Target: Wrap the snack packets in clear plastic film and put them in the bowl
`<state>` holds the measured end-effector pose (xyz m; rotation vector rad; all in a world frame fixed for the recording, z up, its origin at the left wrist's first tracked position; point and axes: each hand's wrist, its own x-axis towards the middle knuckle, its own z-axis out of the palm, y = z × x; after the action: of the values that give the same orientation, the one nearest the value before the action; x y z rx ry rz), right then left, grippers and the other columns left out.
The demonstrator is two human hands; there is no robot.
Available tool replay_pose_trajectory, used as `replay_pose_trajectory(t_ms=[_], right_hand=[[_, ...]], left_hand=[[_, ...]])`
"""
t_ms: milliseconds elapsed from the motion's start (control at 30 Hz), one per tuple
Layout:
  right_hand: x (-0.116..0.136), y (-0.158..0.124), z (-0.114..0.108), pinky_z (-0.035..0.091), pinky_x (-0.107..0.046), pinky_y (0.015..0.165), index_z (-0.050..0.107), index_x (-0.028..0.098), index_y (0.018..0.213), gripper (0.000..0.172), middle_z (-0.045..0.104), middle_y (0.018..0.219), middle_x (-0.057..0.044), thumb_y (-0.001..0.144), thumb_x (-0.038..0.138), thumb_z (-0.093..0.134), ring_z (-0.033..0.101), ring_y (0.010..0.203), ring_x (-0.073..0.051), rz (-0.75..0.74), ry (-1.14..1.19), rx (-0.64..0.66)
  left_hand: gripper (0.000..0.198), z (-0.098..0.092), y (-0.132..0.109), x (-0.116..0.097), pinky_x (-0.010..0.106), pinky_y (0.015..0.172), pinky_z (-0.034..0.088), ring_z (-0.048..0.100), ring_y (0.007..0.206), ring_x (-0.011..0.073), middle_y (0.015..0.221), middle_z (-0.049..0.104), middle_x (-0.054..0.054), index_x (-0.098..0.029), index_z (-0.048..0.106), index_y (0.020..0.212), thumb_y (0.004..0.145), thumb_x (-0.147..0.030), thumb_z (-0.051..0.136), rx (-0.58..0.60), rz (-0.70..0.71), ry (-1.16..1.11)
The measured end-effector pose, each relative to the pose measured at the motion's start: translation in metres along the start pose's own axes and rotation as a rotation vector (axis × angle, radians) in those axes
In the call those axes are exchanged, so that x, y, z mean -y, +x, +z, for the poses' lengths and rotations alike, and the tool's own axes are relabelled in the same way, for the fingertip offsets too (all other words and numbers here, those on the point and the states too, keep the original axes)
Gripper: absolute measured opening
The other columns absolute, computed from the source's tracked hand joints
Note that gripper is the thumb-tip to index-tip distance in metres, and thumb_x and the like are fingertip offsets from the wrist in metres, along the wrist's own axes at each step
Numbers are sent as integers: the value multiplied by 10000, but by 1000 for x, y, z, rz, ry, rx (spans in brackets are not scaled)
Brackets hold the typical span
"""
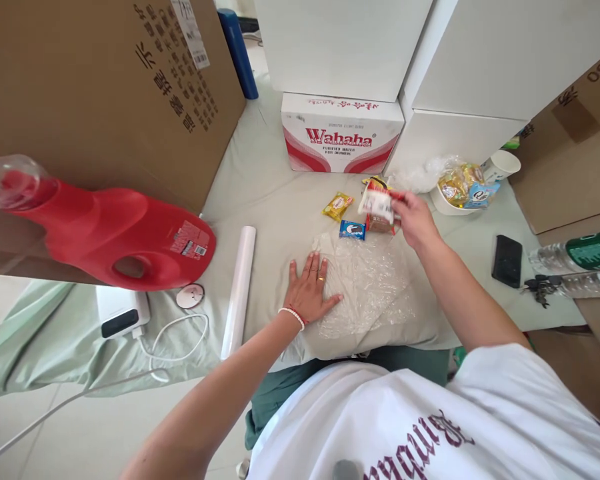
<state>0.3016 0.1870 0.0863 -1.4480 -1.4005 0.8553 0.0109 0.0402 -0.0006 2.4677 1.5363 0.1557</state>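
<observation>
On the bench [275, 200]: clear film [373, 290], our left hand [307, 293] spread flat at its edge. Our right hand [414, 217] pinches a packet [378, 202] (blurred) near other snacks [338, 207]; we judge placing in hand, next wanting gentle release.

Head-worn view, looking forward and down toward the Wahaha box [341, 151], from well before it, close above a white shirt [405, 407].

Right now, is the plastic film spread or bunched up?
Spread: the plastic film lies wrinkled but flat on the cloth, left hand at its edge.
</observation>
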Motion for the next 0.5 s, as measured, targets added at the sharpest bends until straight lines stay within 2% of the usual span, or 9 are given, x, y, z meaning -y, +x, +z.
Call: replay_pose_trajectory(t_ms=[67, 100, 167, 233, 300, 367, 433, 500], right_hand=[[-3, -57, -5, 584, -368, 735, 698, 192, 1140, 339, 753, 1015, -68, 861, 383, 676, 703, 857, -217, 277, 208, 196], [-5, -84, -5, 581, -355, 710, 712, 194, 1119, 344, 755, 988, -66, 843, 397, 697, 704, 837, -219, 360, 239, 272], [-7, -129, 0, 590, -391, 747, 733, 189, 1108, 320, 758, 985, -88, 870, 393, 670, 705, 866, -245, 386, 96, 345], [-6, -158, 5, 577, -478, 896, 733, 180, 1181, 335, 745, 1144, -150, 927, 366, 619, 688, 1038, -305, 236, -233, 289], [-5, -171, 10, 492, -545, 1074, 689, 185, 1331, 410, 659, 1383, -191, 971, 361, 600, 586, 1278, -355, -7, -539, 264], [-4, -173, 15, 396, -571, 1179, 606, 201, 1469, 522, 568, 1525, -178, 978, 376, 629, 448, 1440, -374, -189, -714, 366], [-7, -171, 19, 345, -585, 1213, 554, 202, 1530, 606, 552, 1553, -161, 952, 340, 674, 385, 1490, -383, -241, -816, 491], [-14, -168, 20, 327, -576, 1223, 539, 192, 1547, 623, 555, 1552, -153, 938, 245, 659, 379, 1493, -375, -228, -884, 538]], left_hand=[[1015, 1, -1, 0, 724, 1269, -43, 169, 1640, 400, 1756, 117, 247, -99, 237, 1684, 948, -763, 458, 7, 9, -3], [1021, 1, -2, -1, 730, 1266, -50, 167, 1640, 401, 1754, 116, 251, -89, 240, 1681, 948, -767, 451, 9, 12, -3], [1019, 1, -5, -2, 741, 1258, -68, 164, 1641, 402, 1752, 118, 252, -82, 240, 1679, 951, -765, 443, 9, 5, -1], [1005, 2, -8, -5, 750, 1250, -81, 171, 1639, 402, 1751, 125, 249, -86, 238, 1681, 958, -752, 445, 4, -11, 2], [993, 3, -11, -8, 756, 1247, -83, 188, 1634, 406, 1749, 139, 247, -88, 234, 1682, 964, -741, 446, -1, -21, 7], [996, 4, -14, -10, 759, 1245, -82, 204, 1629, 409, 1747, 150, 246, -82, 224, 1683, 967, -740, 441, -2, -25, 14], [1008, 4, -15, -12, 762, 1244, -80, 210, 1626, 412, 1748, 155, 244, -79, 211, 1685, 965, -748, 434, 1, -34, 24], [1023, 3, -16, -13, 765, 1246, -70, 203, 1628, 416, 1751, 157, 236, -86, 198, 1689, 958, -764, 427, 6, -48, 37]])
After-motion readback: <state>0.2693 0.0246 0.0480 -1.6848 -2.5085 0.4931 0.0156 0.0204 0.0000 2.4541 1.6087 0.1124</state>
